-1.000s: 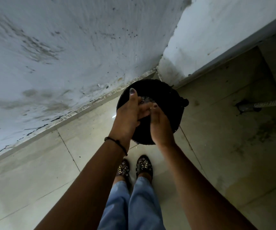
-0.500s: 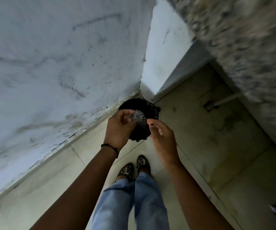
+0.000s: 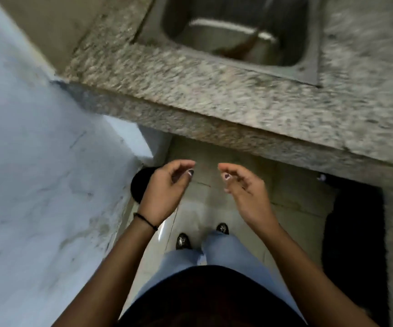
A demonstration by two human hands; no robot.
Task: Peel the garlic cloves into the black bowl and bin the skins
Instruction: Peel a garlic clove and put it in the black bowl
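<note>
Left hand [image 3: 164, 187], right hand [image 3: 245, 187]: loosely curled, empty. Bin [image 3: 139, 182]: black, behind left hand. Skins likely binned; shake clinging scraps off over bin before reaching surface [image 3: 214, 95].

The sink [image 3: 233, 31] sits in the counter [image 3: 214, 102]. Below the counter's near edge lies the floor [image 3: 214, 204] — the bin [image 3: 139, 185] at its left edge, against the wall [image 3: 37, 185], a mat [image 3: 356, 220] at its right.

The counter [image 3: 214, 90] is speckled, rough-looking granite; the sink [image 3: 308, 67] set in it is dull grey metal. The floor tiles [image 3: 190, 213] look smooth and glossy; the wall [image 3: 37, 161] is matt, scuffed paint
</note>
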